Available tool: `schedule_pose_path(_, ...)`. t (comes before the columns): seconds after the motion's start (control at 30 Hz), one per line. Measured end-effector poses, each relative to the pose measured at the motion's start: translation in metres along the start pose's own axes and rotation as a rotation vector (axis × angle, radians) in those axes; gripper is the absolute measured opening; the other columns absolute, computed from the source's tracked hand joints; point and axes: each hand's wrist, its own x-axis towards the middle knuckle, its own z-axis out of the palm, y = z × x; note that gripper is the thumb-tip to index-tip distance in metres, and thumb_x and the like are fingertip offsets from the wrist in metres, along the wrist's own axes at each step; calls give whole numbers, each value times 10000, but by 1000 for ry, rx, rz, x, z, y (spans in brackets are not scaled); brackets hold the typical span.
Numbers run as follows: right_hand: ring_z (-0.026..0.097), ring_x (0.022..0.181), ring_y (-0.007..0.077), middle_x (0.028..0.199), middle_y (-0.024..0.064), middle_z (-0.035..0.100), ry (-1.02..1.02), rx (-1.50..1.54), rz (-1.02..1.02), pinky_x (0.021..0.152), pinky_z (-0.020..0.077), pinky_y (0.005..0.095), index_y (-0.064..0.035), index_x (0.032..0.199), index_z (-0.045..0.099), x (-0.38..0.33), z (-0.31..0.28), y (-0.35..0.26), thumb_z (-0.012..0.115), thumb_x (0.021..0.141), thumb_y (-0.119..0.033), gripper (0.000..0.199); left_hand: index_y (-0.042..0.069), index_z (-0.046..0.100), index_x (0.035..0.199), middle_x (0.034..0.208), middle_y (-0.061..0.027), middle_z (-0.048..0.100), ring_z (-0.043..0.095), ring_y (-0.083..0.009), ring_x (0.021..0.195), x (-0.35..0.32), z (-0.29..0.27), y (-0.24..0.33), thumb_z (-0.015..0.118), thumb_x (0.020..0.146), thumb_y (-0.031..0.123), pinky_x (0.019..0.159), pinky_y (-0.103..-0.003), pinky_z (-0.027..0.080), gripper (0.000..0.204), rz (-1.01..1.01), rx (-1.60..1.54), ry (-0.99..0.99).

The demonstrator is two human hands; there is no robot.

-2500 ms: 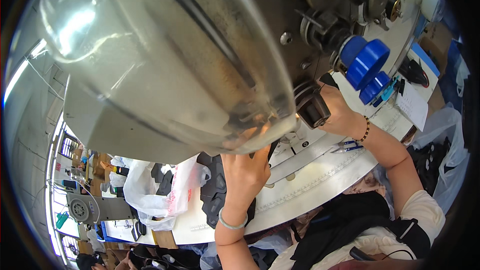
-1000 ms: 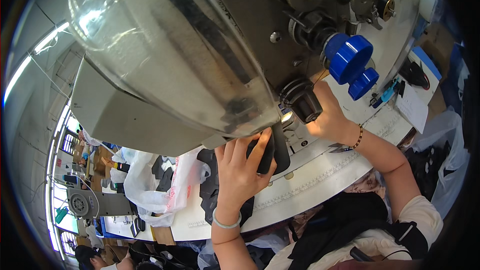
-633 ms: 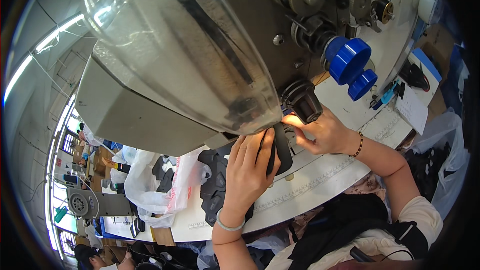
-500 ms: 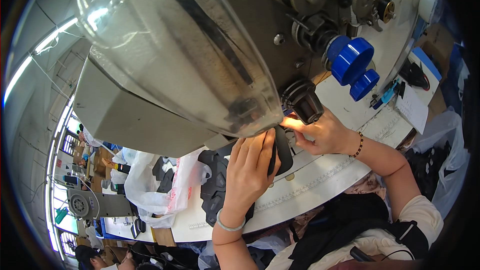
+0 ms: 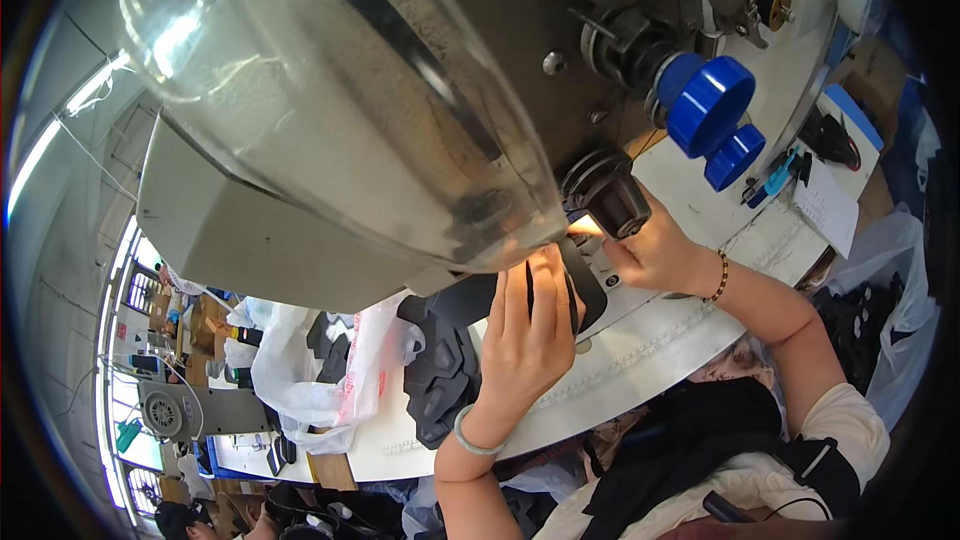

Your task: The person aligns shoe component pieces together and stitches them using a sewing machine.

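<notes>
Under the head of a sewing machine [image 5: 220,220], my left hand [image 5: 530,345] grips a smooth black piece [image 5: 592,290], its fingers bent over it and a strip of the piece showing between them. The fingertips reach below the clear plastic cover [image 5: 350,110]. My right hand [image 5: 660,245] is on the other side of the needle area, fingers curled in, partly behind a small black lamp [image 5: 615,205]. What lies between its fingertips is hidden. The needle cannot be seen. Left of my left hand lie several moulded black pieces [image 5: 440,370].
Blue knobs [image 5: 710,105] and metal thread tensioners stick out above my right hand. A white plastic bag [image 5: 310,380] with black pieces stands at the left. Paper [image 5: 825,200] and small tools lie at the far right. A person [image 5: 190,520] sits lower left.
My left hand has slid up and to the right with the black piece. My right hand has shifted slightly upward, its fingers now further behind the lamp.
</notes>
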Motion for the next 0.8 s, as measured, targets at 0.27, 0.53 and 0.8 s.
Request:
schedule_pose_path(0.27, 526, 658, 72, 742, 21, 605, 128, 920, 743, 596, 431, 224, -26, 879, 615, 32, -19, 5, 440, 978, -407, 431, -2, 636, 1121, 1015, -109, 577, 627, -259, 918, -8, 0, -13, 686, 657, 40, 759, -323, 526, 469, -48, -145, -2)
schedule_pose_path(0.53, 309, 575, 65, 626, -46, 347, -80, 971, 952, 547, 299, 240, -102, 669, 455, 57, -32, -15, 483, 931, -451, 437, 15, 629, 1078, 1042, -113, 608, 637, -237, 894, -6, -3, -17, 683, 681, 45, 721, -306, 528, 402, -162, -303, 28)
schedule_pose_path(0.8, 506, 664, 140, 698, 3, 483, -108, 563, 637, 619, 419, 290, -78, 839, 478, 21, -19, 12, 514, 926, -215, 167, 16, 639, 951, 919, -114, 669, 669, -245, 776, -9, 12, -11, 714, 725, 22, 619, -287, 525, 238, -313, -387, 198)
